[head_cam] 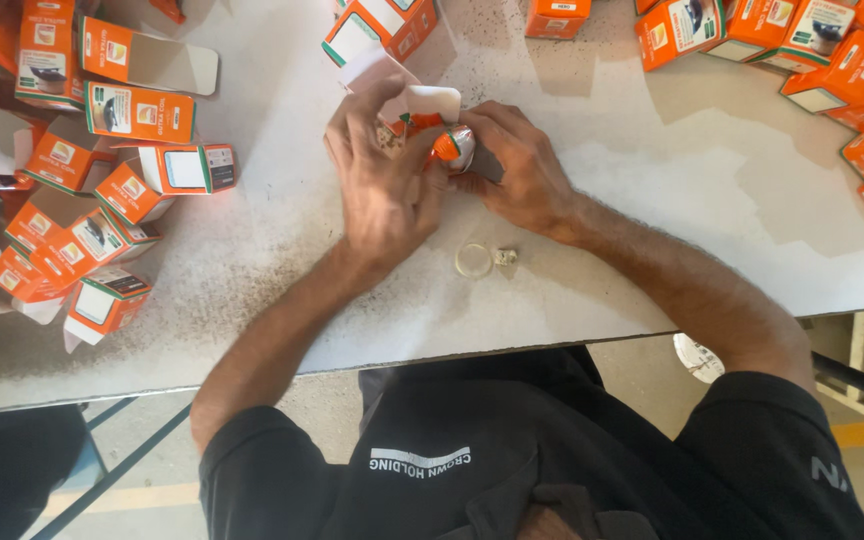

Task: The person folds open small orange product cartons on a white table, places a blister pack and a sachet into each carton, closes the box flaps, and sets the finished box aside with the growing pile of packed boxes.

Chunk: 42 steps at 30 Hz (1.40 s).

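Both hands meet over a small orange and white carton (430, 118) near the middle of the white table (652, 220). My left hand (382, 170) grips the carton from the left, fingers curled over its open white flap. From the right, my right hand (517, 165) holds the same carton, thumb and fingers pressed against its end. Something orange and white shows between the fingers, partly hidden. A small clear ring (472, 260) and a tiny metal piece (505, 257) lie on the table just below the hands.
Several orange and white cartons lie heaped at the left (102, 190), some open and some flat. More closed cartons (852, 70) are piled at the top right, and a few (382, 25) lie at the top centre. The table's near edge runs just above my lap.
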Each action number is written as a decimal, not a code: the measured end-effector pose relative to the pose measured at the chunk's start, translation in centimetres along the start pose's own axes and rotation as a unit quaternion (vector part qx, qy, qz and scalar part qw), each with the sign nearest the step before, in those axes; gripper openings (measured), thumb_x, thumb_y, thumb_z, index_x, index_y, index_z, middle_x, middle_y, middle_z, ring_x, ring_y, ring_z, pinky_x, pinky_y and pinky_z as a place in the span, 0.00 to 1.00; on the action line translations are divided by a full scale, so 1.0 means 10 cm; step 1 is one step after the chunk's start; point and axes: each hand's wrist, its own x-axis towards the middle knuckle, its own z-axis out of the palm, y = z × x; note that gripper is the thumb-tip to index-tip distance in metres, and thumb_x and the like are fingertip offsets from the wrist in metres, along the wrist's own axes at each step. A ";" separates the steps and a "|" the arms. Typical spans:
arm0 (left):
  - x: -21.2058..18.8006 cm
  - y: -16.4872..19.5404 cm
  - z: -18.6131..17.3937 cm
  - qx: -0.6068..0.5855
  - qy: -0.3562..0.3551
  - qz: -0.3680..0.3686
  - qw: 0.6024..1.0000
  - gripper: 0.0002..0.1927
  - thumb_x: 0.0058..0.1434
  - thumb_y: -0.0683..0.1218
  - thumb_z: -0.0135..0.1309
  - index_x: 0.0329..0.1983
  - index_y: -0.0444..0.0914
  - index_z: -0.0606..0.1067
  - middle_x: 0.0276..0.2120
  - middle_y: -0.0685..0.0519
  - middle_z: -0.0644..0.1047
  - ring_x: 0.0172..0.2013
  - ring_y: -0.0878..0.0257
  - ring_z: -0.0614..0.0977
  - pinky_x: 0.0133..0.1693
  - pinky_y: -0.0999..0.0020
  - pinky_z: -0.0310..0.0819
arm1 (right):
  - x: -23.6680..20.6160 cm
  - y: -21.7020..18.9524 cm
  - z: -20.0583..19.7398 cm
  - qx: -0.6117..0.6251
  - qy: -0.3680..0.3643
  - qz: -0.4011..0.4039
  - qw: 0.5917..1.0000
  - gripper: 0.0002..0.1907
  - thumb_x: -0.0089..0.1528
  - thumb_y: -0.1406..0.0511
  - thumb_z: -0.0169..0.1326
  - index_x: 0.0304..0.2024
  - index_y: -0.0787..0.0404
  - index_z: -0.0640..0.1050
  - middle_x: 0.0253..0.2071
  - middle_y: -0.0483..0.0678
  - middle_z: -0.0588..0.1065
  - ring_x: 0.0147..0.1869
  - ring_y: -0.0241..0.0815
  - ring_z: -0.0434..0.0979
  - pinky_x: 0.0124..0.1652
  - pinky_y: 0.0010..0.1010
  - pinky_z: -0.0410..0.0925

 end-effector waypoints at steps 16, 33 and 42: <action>0.04 -0.06 -0.01 -0.010 -0.001 0.077 0.997 0.13 0.67 0.45 0.65 0.51 0.41 0.77 0.70 0.33 0.56 0.71 0.34 0.53 0.70 0.33 0.45 | 0.00 -0.03 0.01 -0.006 -0.002 0.002 1.000 0.32 0.56 0.69 0.72 0.59 0.67 0.72 0.54 0.56 0.74 0.56 0.59 0.76 0.52 0.45 0.72; 0.34 -0.10 0.11 -0.017 0.021 0.008 1.000 0.22 0.59 0.38 0.69 0.51 0.33 0.70 0.57 0.46 0.65 0.58 0.48 0.71 0.56 0.52 0.72 | -0.08 -0.02 0.04 0.007 0.009 0.031 0.999 0.45 0.62 0.67 0.71 0.74 0.64 0.58 0.61 0.59 0.73 0.63 0.59 0.76 0.60 0.45 0.72; 0.11 0.13 -0.14 -0.067 0.069 0.100 0.990 0.39 0.60 0.49 0.72 0.65 0.30 0.62 0.58 0.38 0.68 0.61 0.45 0.73 0.60 0.55 0.76 | -0.11 0.02 0.03 0.031 -0.008 0.052 0.998 0.52 0.64 0.69 0.69 0.79 0.60 0.48 0.62 0.57 0.75 0.66 0.56 0.77 0.64 0.44 0.72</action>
